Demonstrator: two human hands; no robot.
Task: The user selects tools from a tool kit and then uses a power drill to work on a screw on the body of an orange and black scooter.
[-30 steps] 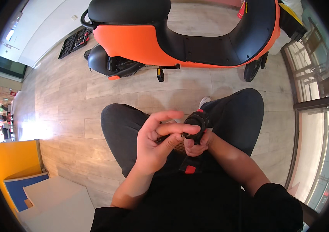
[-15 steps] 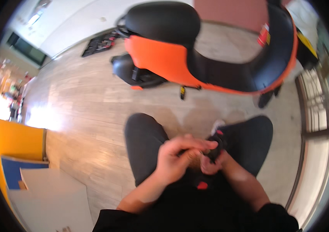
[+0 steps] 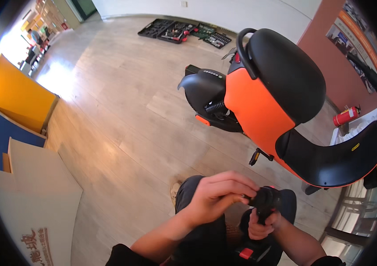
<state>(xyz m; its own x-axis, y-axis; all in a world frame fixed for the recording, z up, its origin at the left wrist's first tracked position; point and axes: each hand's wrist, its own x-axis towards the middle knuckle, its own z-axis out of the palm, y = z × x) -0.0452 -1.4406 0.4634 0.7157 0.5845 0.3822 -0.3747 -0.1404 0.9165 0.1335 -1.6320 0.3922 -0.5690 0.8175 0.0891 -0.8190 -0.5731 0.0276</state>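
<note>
My right hand (image 3: 264, 225) is wrapped round the grip of a black cordless drill (image 3: 266, 200) with red accents. Its battery base with a red patch (image 3: 246, 253) hangs low between my legs. At the tool's front end, my left hand (image 3: 217, 195) is pinched, thumb against fingers. A small dark piece shows at those fingertips; whether it is a bit or part of the drill's nose I cannot make out. Beyond my knees stands an orange and black electric scooter (image 3: 257, 104), with a black seat (image 3: 283, 75) and a pedal (image 3: 255, 157) on its near side.
An open black tool case (image 3: 155, 29) and a socket set (image 3: 217, 40) lie by the far wall. A red fire extinguisher (image 3: 347, 116) is behind the scooter's footboard. At left are a yellow panel (image 3: 18, 95) and a pale counter (image 3: 33, 190). People are far off at upper left.
My view has swung left, so the scooter and my hands sit farther right in it. The tool case shows more fully. Both hands remain at the drill, the left at its front end.
</note>
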